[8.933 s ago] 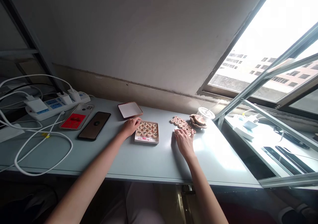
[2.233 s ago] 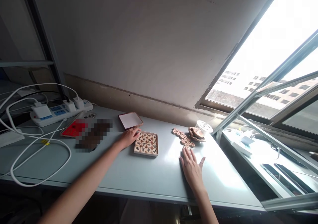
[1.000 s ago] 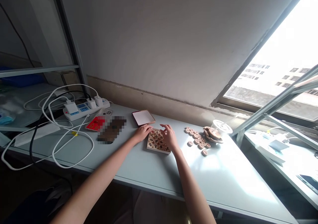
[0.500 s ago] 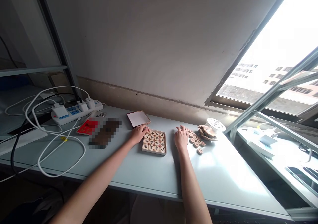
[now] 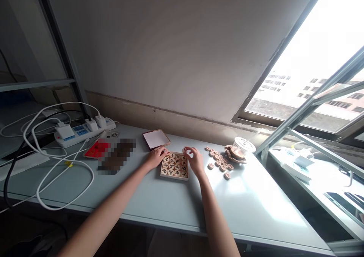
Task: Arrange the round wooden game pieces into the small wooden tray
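An open shallow box (image 5: 174,177) stands on the table, filled with rows of round wooden xiangqi pieces (image 5: 171,166) marked in black. At its far left corner my left hand (image 5: 155,158) is closed on the box edge, fingertips beside a red-marked xiangqi piece (image 5: 167,153). My right hand (image 5: 196,161) is over the far right corner, thumb and forefinger pinched on a small xiangqi piece (image 5: 184,150) partly hidden by the fingers. Several loose red-marked xiangqi pieces (image 5: 223,168) lie to the right of that hand.
Behind the box lies its lid (image 5: 156,139), inside up. A carved wooden holder (image 5: 234,156) and a clear lidded cup (image 5: 243,144) stand at the right. Leftward are a red packet (image 5: 97,149), a power strip (image 5: 85,133) and looping white cables (image 5: 92,177).
My right hand has moved left from the loose pieces to the box's far right corner, now pinching a piece. My left hand stays at the box. The view has shifted slightly.
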{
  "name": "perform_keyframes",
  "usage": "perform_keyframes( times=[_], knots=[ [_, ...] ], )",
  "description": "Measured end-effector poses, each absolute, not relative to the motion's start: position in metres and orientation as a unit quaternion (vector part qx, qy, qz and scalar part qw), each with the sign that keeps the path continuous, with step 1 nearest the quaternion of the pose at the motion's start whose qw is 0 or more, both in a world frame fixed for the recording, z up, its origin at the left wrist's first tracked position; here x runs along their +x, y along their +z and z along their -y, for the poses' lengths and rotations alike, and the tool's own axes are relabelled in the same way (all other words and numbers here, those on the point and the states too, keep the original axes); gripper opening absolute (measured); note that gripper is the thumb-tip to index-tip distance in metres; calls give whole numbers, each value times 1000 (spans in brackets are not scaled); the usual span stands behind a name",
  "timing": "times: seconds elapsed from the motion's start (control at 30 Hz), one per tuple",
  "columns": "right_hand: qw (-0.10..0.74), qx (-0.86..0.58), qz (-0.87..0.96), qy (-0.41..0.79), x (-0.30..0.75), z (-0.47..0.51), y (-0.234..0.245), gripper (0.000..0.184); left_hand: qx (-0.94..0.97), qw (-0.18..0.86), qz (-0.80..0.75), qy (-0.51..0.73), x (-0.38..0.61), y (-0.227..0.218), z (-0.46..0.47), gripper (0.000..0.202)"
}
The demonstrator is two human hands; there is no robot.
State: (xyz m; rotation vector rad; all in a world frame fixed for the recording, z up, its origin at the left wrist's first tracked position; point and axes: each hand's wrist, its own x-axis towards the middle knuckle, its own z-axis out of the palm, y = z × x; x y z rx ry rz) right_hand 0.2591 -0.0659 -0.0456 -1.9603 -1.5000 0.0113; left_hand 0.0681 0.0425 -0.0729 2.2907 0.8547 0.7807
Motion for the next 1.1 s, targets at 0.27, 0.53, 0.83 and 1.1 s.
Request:
perform_keyframes(
  times=[0.27, 0.53, 0.83, 1.1],
  knots=[
    [409, -641, 641, 106, 223, 59, -47, 26, 852, 294, -320, 292, 69, -70, -42, 30],
    [382, -735, 559, 5, 263, 60, -41, 33, 853, 301, -311, 291, 67, -69, -43, 32],
    [140, -868, 462, -114, 340, 69, -52, 40, 848, 307, -313, 296, 71, -78, -52, 36],
    [228, -796, 558, -56, 306, 83, -39, 21, 844, 308, -309, 312, 70, -79, -52, 32]
  ],
)
